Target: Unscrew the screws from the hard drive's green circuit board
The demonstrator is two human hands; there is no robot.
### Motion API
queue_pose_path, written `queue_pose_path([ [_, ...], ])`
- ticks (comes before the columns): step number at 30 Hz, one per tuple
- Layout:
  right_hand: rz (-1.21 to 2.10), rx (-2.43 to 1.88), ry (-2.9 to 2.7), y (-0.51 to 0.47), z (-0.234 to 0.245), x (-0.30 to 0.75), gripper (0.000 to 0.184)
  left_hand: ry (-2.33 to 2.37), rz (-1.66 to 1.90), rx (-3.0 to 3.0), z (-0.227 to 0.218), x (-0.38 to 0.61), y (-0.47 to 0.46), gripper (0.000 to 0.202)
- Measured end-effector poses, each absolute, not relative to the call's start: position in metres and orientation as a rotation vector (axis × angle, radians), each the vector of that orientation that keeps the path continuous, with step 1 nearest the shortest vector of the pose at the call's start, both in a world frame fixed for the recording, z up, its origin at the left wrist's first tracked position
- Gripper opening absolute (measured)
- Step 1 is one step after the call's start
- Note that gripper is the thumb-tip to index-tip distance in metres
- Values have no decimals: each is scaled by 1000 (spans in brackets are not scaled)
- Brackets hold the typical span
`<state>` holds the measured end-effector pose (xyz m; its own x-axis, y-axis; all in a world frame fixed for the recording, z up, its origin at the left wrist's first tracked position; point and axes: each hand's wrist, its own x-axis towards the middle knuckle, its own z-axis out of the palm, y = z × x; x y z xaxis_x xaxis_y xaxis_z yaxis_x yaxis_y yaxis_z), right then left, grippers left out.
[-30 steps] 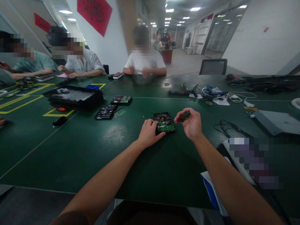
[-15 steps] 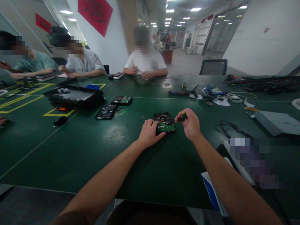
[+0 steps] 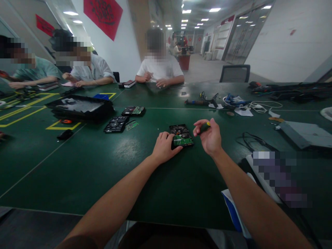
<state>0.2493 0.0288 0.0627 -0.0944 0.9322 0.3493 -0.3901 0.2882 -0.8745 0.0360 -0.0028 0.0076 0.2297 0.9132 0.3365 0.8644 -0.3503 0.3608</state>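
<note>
On a dark green tabletop (image 3: pixel 135 190), straight ahead of the wearer, a hard drive (image 3: pixel 178 130) lies with its green circuit board (image 3: pixel 183 140) at the near end. The left hand (image 3: pixel 163 148) holds the near left corner, fingers close together over the edge, thumb spread along the near side. Just right of the drive, not touching it, the right hand (image 3: pixel 211 136) is raised, fingers curled around a green and yellow tool handle (image 3: pixel 205 127); its tip cannot be made out. A slip of the tool could scratch the board or jab the left thumb, which sits right beside it. Held at one corner only, the drive might swivel under a sideways push. The left hand itself blocks that corner from a tool. Farther left are a black drive (image 3: pixel 116 124), a loose board (image 3: pixel 132 125), another drive (image 3: pixel 134 111) and a black tray (image 3: pixel 100 116). On the right, a grey metal case (image 3: pixel 303 133) and black cords (image 3: pixel 249 137) lie beyond the right forearm, and the cords could snag it if it swung outward
</note>
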Motion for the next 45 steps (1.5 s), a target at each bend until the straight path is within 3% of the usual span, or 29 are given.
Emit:
queue_pose_path([
  [10,1132,-626,-1098,36,53,254,27,1729,750,2383,7,35,-2,65],
  [23,1214,-592,-1123,33,59,253,50,1728,735,2375,8,36,-3,66],
  [33,1118,-644,-1185,38,54,255,31,1721,738,2391,6,35,-2,67],
  [39,1233,-588,-1137,34,56,254,25,1732,724,2401,6,35,-1,66],
  [45,1284,-559,-1142,31,59,253,32,1738,727,2396,6,35,-2,65],
])
